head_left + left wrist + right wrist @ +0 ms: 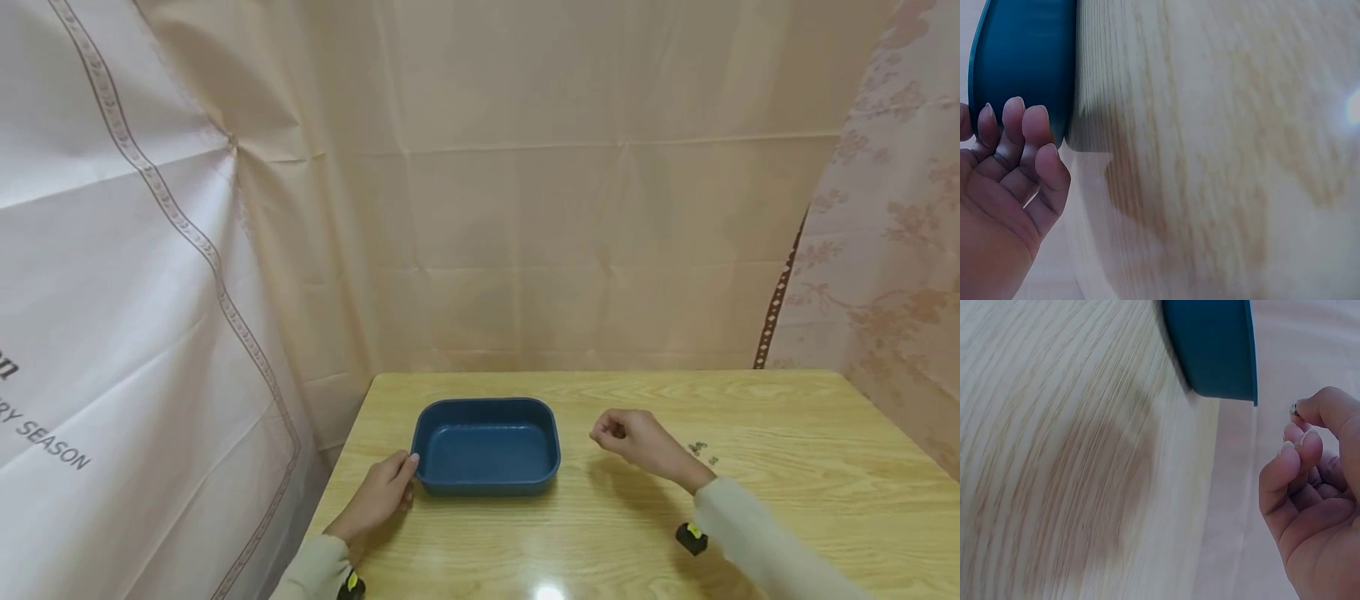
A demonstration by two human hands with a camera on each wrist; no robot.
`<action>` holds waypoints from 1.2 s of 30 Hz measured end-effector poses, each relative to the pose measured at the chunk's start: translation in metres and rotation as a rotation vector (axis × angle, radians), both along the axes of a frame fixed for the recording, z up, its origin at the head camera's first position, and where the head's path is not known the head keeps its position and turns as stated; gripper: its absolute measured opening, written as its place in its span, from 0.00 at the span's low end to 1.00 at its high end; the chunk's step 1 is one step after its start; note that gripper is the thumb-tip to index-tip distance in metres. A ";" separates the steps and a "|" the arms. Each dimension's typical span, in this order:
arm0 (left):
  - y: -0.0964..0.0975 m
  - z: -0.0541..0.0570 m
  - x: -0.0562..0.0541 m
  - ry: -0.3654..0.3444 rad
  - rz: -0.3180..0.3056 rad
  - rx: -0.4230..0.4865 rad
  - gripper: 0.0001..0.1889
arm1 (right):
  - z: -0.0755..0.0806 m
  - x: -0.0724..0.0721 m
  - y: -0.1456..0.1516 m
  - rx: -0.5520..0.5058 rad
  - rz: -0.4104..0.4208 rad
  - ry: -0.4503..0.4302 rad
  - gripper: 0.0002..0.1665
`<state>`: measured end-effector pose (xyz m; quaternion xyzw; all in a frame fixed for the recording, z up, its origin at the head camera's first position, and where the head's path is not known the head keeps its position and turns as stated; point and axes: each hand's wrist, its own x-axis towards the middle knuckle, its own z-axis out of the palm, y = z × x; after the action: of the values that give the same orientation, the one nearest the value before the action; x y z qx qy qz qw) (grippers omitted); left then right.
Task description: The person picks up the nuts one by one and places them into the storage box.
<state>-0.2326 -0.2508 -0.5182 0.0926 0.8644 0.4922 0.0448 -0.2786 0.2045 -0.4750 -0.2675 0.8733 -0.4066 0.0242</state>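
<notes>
Right hand (636,438) is pinching small shiny piece (1294,410) at three o'clock from blue container (487,489) — probably handling light, stiff, slippery; edges best. Left hand (378,493) is gripping container, eight o'clock.

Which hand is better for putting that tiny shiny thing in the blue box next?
Probably the right: the right hand pinches the tiny shiny thing, raised beside the blue box. The left hand holds the box's opposite side.
</notes>
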 end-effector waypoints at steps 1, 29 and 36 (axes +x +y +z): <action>0.000 0.000 0.000 0.000 0.002 0.002 0.21 | 0.001 0.000 -0.002 -0.001 0.000 0.004 0.06; -0.001 -0.001 -0.001 0.014 -0.016 -0.003 0.23 | 0.003 -0.007 -0.046 -0.024 0.094 0.040 0.06; -0.001 -0.002 -0.001 0.012 -0.022 -0.012 0.23 | 0.001 -0.005 -0.057 -0.024 0.133 0.038 0.07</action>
<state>-0.2334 -0.2519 -0.5205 0.1047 0.8664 0.4861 0.0454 -0.2840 0.1477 -0.4735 -0.3329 0.8488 -0.4095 0.0316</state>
